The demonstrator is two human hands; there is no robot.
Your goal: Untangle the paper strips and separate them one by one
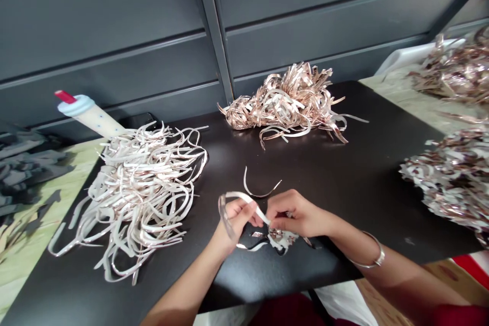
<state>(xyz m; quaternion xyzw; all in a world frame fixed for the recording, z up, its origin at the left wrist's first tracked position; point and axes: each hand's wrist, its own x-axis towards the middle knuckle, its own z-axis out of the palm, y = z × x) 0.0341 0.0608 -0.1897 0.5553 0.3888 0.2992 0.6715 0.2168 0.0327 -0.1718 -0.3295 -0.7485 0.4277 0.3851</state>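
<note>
A white-backed, shiny strip [244, 195] runs between my two hands above the black table. My left hand [237, 218] pinches it between thumb and fingers, and its loose end curls back over that hand. Closed fingers of my right hand [294, 215] grip the strip's other end; the exact grip is partly hidden. Right under the right hand lies a small heap of short strip pieces [281, 239], white and copper-coloured. One thin curved strip [263, 194] rests just beyond my hands, and another short strip [252, 247] lies below them.
A large pile of white strips [148, 178] covers the table's left side, near a white cup [93, 114] with a light-blue lid. Copper foil strips [286, 102] are heaped at the back by the grey wall [324, 5]. Cut foil pieces [454, 178] are piled at right.
</note>
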